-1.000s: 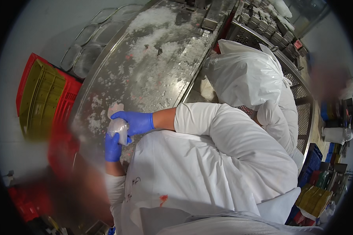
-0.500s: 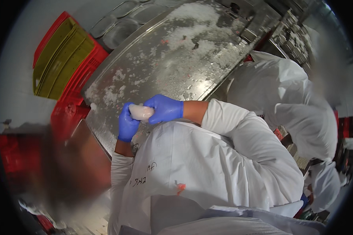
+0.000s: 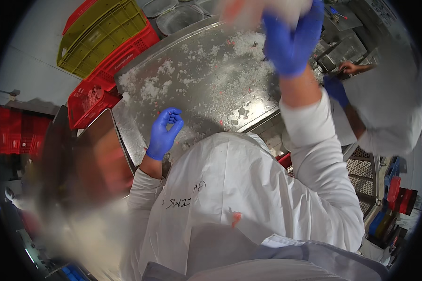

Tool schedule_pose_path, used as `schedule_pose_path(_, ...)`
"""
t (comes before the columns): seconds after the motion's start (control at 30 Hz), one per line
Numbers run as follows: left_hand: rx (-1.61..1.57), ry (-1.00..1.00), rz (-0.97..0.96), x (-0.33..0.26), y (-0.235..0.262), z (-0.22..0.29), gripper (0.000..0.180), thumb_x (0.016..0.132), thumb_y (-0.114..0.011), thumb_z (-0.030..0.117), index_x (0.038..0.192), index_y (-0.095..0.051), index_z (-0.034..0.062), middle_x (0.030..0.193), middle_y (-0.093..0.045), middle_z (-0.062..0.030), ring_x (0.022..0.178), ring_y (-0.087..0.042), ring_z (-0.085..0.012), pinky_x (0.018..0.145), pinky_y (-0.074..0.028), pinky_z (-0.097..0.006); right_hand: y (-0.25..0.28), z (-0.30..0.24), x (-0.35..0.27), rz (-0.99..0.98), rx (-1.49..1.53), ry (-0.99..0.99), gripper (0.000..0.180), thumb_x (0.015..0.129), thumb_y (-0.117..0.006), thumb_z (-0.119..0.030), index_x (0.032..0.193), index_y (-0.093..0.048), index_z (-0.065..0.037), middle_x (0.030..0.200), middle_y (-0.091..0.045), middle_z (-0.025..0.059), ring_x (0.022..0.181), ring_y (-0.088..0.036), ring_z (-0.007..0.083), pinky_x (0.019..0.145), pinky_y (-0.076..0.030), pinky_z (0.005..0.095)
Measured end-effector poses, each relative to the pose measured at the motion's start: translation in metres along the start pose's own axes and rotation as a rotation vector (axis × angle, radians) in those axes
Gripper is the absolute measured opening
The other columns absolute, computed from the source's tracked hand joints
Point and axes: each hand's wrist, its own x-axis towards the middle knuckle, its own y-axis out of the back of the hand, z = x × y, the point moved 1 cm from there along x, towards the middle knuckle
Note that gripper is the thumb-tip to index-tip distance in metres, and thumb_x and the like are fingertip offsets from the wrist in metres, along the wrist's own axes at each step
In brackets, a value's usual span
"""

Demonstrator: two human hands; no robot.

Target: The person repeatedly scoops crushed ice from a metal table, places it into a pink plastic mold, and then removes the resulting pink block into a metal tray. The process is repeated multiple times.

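My left hand [image 3: 163, 135], in a blue glove, is over the near left part of the metal table [image 3: 206, 84]. Its fingers curl loosely apart from the thumb, with nothing in them. High at the top edge, close to the camera, is my right hand [image 3: 293, 44], also gloved in blue. It grips a whitish-pink lump [image 3: 267, 10], smeared by motion and partly cut off by the frame, so its exact kind is unclear. Crushed ice [image 3: 147, 89] and small pink scraps lie scattered over the wet tabletop.
Red and olive crates [image 3: 105, 35] are stacked beyond the table's left edge; a lower red crate [image 3: 91, 100] holds pale pieces. A co-worker in white [image 3: 389, 103] works at the right, hands near metal containers. Someone blurred [image 3: 98, 178] is close on my left.
Both hands held the pale lump together low over the table. My left hand has let go; my right has swung up and away with the lump. The view has shifted too.
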Motion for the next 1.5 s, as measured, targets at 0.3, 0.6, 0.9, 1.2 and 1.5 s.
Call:
schedule_pose_path(0.3,0.396,0.240,-0.067,-0.066,0.011,-0.089,0.029,0.092,-0.076,0.017,0.116,-0.068,0.0045,0.091,-0.067,-0.0083,0.086,-0.065,-0.0190,0.080,-0.052,-0.032,0.036,0.138,-0.229,-1.531,-0.534,-0.916,0.075,0.095,-0.064,-0.059,0.155,-0.049,-0.018,0.158,-0.050,0.0133,0.145,-0.047,0.0352,0.123,-0.035,0.0475)
schedule_pose_path(0.6,0.874,0.177,0.036,-0.196,0.032,-0.267,0.037,0.091,-0.072,0.033,0.119,-0.067,0.0090,0.106,-0.070,-0.0171,0.101,-0.066,-0.0369,0.086,-0.053,-0.047,0.099,0.031,-0.433,-1.582,-0.843,-1.082,0.091,0.077,-0.080,-0.040,0.157,-0.042,-0.019,0.171,-0.025,0.0163,0.160,-0.014,0.0434,0.126,-0.020,0.0631)
schedule_pose_path(0.9,0.944,0.180,-0.091,-0.192,0.032,-0.296,0.039,0.090,-0.067,0.025,0.125,-0.064,0.0098,0.111,-0.069,-0.0174,0.107,-0.064,-0.0394,0.090,-0.053,-0.049,0.091,0.029,-0.454,-1.613,-1.013,-1.088,0.094,0.081,-0.074,-0.048,0.158,-0.038,-0.008,0.171,-0.019,0.0215,0.159,-0.006,0.0471,0.125,-0.013,0.0649)
schedule_pose_path(1.2,0.952,0.287,-0.130,-0.198,0.033,-0.314,0.042,0.089,-0.064,0.021,0.130,-0.062,0.0106,0.119,-0.068,-0.0171,0.115,-0.062,-0.0403,0.094,-0.053,-0.050,0.088,0.020,-0.435,-1.604,-0.980,-1.137,0.088,0.083,-0.069,-0.042,0.158,-0.038,-0.009,0.172,-0.019,0.0214,0.160,-0.006,0.0464,0.125,-0.012,0.0652)
schedule_pose_path(1.5,0.932,0.321,-0.115,-0.189,0.023,-0.278,0.050,0.090,-0.070,0.032,0.134,-0.061,0.0107,0.117,-0.067,-0.0187,0.115,-0.061,-0.0399,0.094,-0.053,-0.051,0.089,0.024,-0.436,-1.634,-0.992,-1.092,0.090,0.083,-0.072,-0.046,0.157,-0.038,-0.008,0.171,-0.020,0.0238,0.159,-0.006,0.0488,0.125,-0.011,0.0648)
